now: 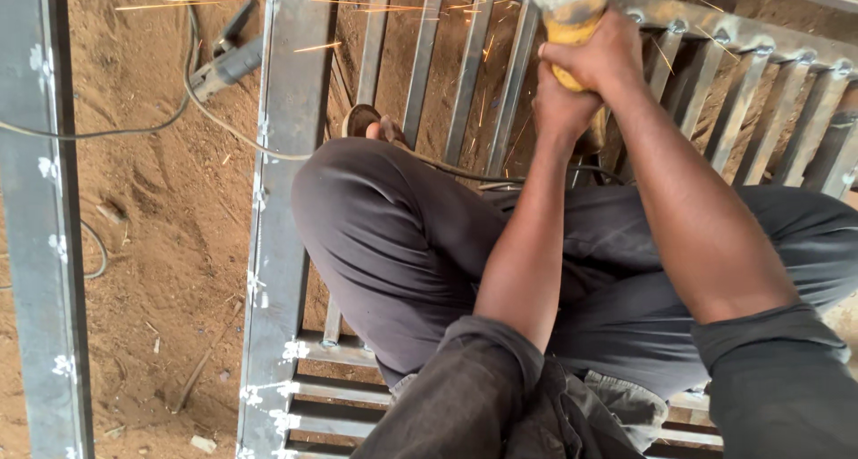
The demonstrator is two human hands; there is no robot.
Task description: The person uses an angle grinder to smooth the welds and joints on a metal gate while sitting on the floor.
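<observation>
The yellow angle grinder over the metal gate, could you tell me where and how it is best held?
Grip the angle grinder around its narrow yellow body, coming from behind, as both hands do: right hand wrapped on top, left hand beneath. Sparks fly off to the left, so stay clear of that side.

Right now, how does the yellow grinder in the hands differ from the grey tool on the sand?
The yellow grinder is gripped by both the left hand and the right hand, over the metal gate frame, throwing sparks. The grey tool lies untouched on the sand, idle. Both trail cables.
</observation>
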